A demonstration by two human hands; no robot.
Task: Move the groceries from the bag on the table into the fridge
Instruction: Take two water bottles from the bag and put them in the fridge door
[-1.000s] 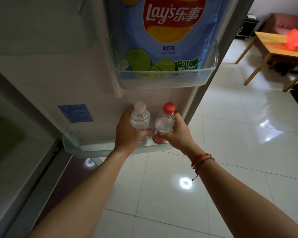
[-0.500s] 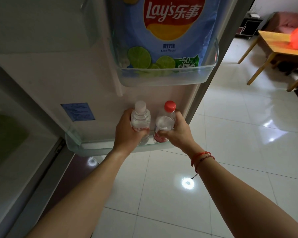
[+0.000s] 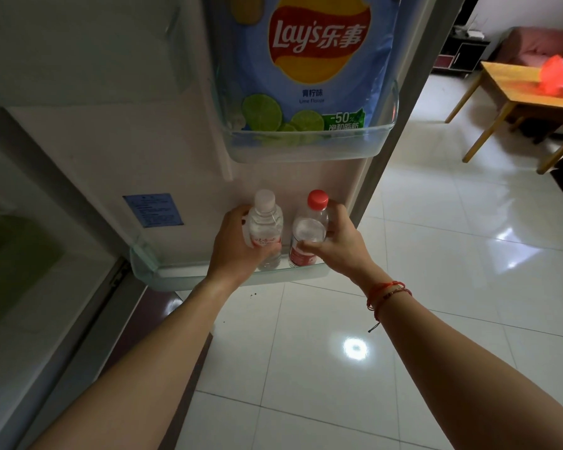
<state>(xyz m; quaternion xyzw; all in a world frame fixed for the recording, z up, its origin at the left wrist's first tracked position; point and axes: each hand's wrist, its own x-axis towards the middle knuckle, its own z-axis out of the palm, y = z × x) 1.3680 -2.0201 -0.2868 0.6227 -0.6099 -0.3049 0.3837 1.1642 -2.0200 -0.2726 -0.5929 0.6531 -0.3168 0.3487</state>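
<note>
Bottles of water stand upright side by side in the lower door shelf (image 3: 176, 278) of the open fridge door (image 3: 111, 151). My left hand (image 3: 238, 245) wraps around the white-capped bottle (image 3: 266, 222), on the left, and my right hand (image 3: 337, 246) curls around the red-capped bottle (image 3: 309, 230), just beside it on the right. Above them, a blue chip bag (image 3: 319, 60) sits in the upper door shelf (image 3: 306, 149). Far off to the right, the red bag (image 3: 556, 76) lies on the wooden table (image 3: 507, 81).
</note>
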